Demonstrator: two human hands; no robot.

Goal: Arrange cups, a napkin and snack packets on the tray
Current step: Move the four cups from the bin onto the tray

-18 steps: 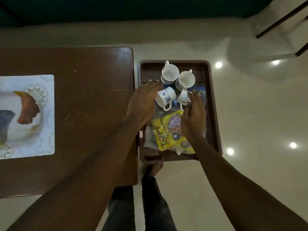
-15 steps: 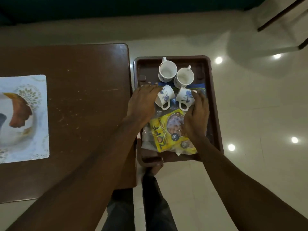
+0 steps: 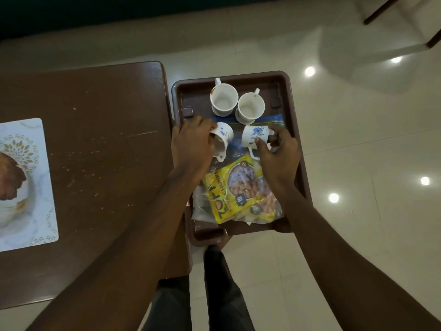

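Comparing with half a second ago, both hands have shifted on the tilted cups. The left grip (image 3: 193, 145), formerly laid flat, now curls round the rim of the left cup (image 3: 224, 137). The right grip (image 3: 280, 155) has drawn rightward, thumb and fingers pinching the right cup (image 3: 254, 136). Both cups lie on their sides over the snack packets (image 3: 238, 192) mid-tray (image 3: 294, 111); two upright cups (image 3: 224, 99) stand at the far end. Righting appears to be under way. No napkin is identifiable.

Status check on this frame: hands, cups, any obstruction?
Left hand grips left tipped cup. Right hand pinches right tipped cup. Both over snack packets on tray; upright cups close behind.
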